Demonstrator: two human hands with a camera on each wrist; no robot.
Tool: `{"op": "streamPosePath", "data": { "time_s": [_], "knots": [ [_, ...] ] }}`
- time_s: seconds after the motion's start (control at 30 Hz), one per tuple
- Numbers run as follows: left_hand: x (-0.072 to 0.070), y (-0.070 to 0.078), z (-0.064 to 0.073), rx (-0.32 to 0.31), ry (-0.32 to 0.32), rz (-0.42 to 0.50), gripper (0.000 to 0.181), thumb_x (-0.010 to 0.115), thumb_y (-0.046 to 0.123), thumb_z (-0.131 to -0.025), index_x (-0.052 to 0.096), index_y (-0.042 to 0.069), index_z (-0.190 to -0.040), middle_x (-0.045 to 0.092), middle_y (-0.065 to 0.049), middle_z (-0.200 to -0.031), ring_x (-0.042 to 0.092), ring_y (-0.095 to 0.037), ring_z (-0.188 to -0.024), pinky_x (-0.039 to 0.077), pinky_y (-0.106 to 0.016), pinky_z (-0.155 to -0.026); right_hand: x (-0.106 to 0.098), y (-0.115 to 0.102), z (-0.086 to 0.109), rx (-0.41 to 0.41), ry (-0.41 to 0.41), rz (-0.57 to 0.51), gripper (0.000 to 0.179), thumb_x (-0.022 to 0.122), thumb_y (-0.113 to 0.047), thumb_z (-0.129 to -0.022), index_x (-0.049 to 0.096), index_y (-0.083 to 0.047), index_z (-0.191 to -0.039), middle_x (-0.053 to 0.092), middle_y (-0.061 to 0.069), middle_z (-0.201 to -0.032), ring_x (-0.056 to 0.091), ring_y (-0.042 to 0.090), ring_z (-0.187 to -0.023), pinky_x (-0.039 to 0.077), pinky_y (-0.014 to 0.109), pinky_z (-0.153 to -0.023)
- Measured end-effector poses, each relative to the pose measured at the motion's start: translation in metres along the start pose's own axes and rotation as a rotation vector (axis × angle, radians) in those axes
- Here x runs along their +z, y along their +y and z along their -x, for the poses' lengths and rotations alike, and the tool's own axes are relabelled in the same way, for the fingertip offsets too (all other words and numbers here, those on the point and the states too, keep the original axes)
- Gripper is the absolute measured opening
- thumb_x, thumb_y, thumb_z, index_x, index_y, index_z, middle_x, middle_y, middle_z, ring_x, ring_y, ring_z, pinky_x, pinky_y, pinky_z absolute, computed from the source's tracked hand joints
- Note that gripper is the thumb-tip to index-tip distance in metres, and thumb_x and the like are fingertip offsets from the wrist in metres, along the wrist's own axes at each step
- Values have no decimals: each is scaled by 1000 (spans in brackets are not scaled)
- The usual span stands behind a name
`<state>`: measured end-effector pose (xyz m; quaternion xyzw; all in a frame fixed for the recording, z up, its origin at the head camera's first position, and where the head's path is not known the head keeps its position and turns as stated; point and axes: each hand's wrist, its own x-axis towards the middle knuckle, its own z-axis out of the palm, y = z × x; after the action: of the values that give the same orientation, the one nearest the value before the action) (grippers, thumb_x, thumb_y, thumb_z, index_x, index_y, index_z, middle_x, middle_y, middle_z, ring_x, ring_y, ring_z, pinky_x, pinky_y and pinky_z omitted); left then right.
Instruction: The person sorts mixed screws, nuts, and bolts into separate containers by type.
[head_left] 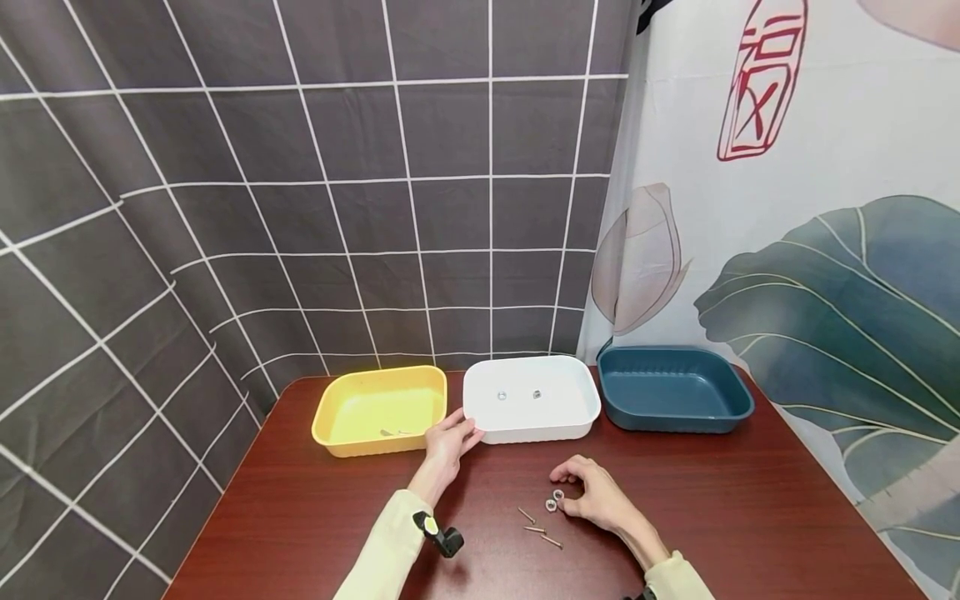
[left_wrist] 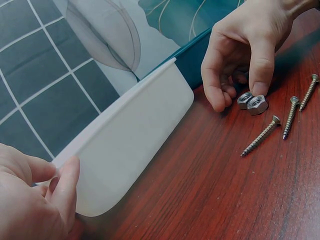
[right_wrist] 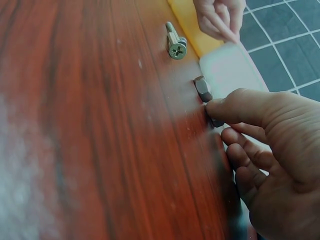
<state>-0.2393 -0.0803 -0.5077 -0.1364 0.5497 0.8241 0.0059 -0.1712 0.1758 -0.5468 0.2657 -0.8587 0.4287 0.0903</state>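
My left hand point(head_left: 446, 437) pinches the near left corner of a white plastic tray point(head_left: 534, 434) between thumb and fingers, as the left wrist view shows. Inside that tray lie two small metal pieces point(head_left: 537, 394) that look like nuts. On the table, my right hand point(head_left: 597, 498) bends over two hex nuts point(left_wrist: 257, 105) lying side by side. Its thumb tip touches them, while the index finger stays apart on the far side. Three cross-head screws point(left_wrist: 261, 136) lie loose on the wood to the left of the nuts.
A yellow tray point(head_left: 375, 448) stands left of the white one, with small metal bits at its near side. To the right is a dark blue tray point(head_left: 675, 422). All stand along the back of the reddish-brown table point(head_left: 300, 517), before a tile-patterned curtain point(head_left: 450, 217).
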Motion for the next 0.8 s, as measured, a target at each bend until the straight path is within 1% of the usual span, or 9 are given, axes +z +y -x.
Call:
{"op": "streamPosePath", "data": {
  "time_s": [0.2,0.33,0.5,0.8],
  "knots": [
    [0,1,1,-4,1,-5,45,58,-16,-90,51,-16,-135,63,-24,-113,68,-19,-77,63,-33,-80,0,-2,-1,-14,4,40,33,80,5,-64,70,-13,-90,58,-7,-86,53,14,-82,50,27,-69],
    [0,0,0,-7,4,2,45,58,-16,-90,52,-16,-134,63,-25,-114,68,-19,-77,63,-33,-80,-1,-4,-1,3,-12,40,32,81,4,-66,69,-14,-89,57,-7,-86,52,14,-82,50,27,-68],
    [0,0,0,-6,5,7,44,58,-16,-90,52,-16,-134,62,-29,-117,69,-19,-77,63,-32,-80,0,-5,-2,35,-28,41,30,82,4,-67,69,-15,-86,56,-8,-85,52,14,-80,50,26,-67],
    [0,0,0,-6,1,8,45,59,-16,-90,51,-17,-135,59,-33,-123,69,-19,-78,63,-33,-80,-1,-8,-3,39,-39,37,24,79,4,-69,70,-14,-82,58,-10,-79,52,8,-73,50,22,-61]
  ]
}}
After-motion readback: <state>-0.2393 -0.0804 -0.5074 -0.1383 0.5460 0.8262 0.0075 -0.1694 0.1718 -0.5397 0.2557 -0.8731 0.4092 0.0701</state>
